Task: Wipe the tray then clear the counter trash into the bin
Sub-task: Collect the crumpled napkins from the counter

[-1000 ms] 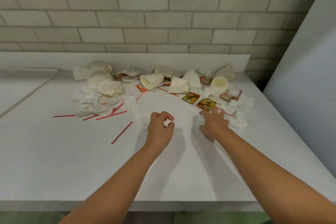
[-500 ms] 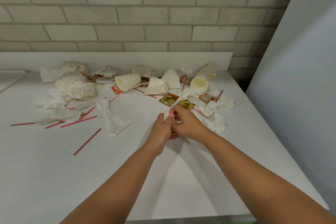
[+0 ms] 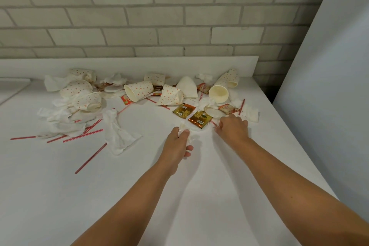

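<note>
Gold sachets (image 3: 199, 119), print unreadable

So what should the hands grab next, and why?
Probably the right hand should close on the red straw at its fingertips. The left hand already grips a crumpled napkin, while the right looks empty and sits at the edge of the trash, beside the gold sachet. No bin is in view.
</note>
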A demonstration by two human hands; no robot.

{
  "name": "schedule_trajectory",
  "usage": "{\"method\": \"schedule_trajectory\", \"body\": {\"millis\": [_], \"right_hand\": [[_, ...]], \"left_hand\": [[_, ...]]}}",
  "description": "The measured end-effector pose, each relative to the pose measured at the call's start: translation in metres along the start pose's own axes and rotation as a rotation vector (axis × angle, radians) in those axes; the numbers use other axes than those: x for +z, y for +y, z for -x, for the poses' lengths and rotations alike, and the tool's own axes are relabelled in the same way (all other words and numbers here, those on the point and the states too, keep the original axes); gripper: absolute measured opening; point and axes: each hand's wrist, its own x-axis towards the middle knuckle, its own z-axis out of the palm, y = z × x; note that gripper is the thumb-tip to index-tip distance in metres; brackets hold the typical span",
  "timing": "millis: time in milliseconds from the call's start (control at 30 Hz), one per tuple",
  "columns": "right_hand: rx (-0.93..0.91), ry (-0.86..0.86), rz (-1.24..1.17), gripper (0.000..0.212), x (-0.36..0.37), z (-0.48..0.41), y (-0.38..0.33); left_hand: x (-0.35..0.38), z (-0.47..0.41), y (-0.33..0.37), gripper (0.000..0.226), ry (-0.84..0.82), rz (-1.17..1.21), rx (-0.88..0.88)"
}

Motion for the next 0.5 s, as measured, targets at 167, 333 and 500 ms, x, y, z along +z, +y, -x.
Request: {"method": "schedule_trajectory", "body": {"millis": [167,333,500], "right_hand": [[-0.071,-0.094,-0.114,0.013,-0.008,0.002,-0.004],[-0.099,-0.151,-0.497,0.026,-0.039,0.005,-0.006],[-0.056,-0.168,-0.919,0.021,-0.068,0.005,-0.004]], "left_hand": [[0.002,-0.001,0.000,0.045,-0.003,-0.014,-0.003],[0.003,-0.003,-0.002,0.035,-0.024,0.030,0.032],[0.003,-0.003,0.002,0.032,-0.029,0.072,0.042]]}}
